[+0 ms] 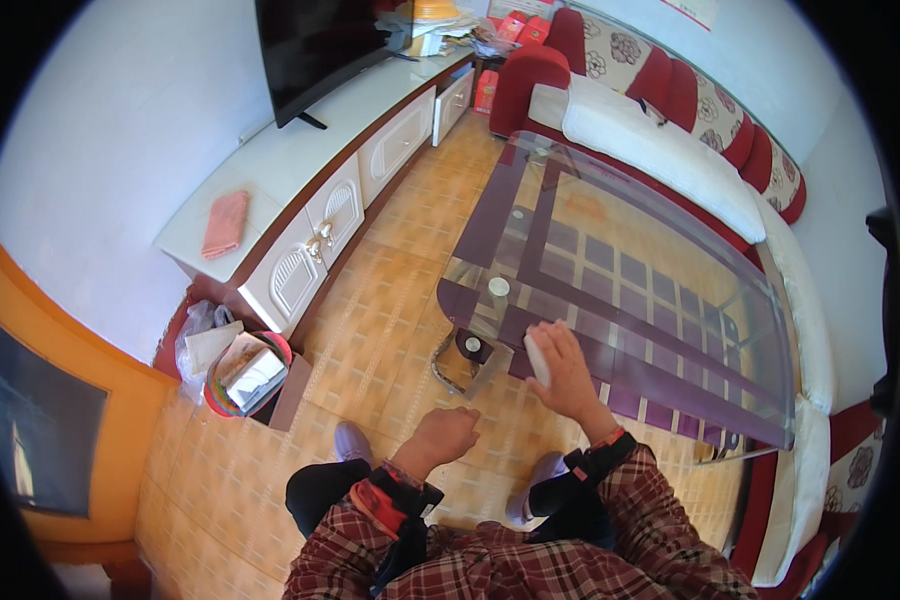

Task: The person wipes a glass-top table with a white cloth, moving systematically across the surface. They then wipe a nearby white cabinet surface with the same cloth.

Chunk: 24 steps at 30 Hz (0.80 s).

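Presently, we note our right hand [567, 378] pressed round a pale, rounded object [537, 360] by the near edge of the glass counter [660, 325]; contact unclear. Left hand [440, 437] half-curled above tiled floor [365, 310]; whether it pinches anything, we can't make out. Pink cloth [227, 224] lies on white-doored cabinet [288, 282].

A home living room, shown by its red floral sofa [655, 78], glass coffee table [610, 310] and flat-screen television [325, 50] atop a cabinet [398, 143]

Bright light leaves reflections on the glass tabletop [620, 290]; fisheye edges curve.
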### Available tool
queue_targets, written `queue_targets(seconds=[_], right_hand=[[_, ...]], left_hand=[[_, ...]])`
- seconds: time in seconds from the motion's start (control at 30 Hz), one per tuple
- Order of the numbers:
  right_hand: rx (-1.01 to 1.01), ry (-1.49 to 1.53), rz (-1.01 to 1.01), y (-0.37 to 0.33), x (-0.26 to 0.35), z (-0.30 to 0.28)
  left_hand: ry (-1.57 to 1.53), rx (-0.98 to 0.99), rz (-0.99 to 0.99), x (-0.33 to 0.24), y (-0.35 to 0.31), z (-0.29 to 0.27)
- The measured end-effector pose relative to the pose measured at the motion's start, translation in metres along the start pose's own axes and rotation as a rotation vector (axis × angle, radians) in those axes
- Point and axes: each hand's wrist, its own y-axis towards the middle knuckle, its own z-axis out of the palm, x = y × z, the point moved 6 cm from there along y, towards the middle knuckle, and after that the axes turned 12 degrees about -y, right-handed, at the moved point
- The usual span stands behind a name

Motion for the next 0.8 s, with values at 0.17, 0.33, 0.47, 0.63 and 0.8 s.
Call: queue_targets(seconds=[0.17,0.33,0.47,0.63,0.8], right_hand=[[0.058,0.649,0.177,-0.026,0.027,0.006],[0.027,1.913,0.901,-0.046,0.050,0.058],[0.036,2.213,0.862,-0.025,0.077,0.064],[0.184,2.277,0.841,-0.018,0.109,0.065],[0.376,1.892,0.875,-0.029,0.103,0.080]], left_hand=[[-0.088,-0.108,-0.106,0.017,-0.007,-0.002],[-0.922,-0.245,-0.189,0.030,-0.001,-0.003],[-1.308,-0.195,-0.163,0.019,0.004,0.001],[-1.788,-0.280,-0.064,0.009,0.001,-0.003],[-1.789,-0.416,-0.105,0.022,0.007,0.001]])
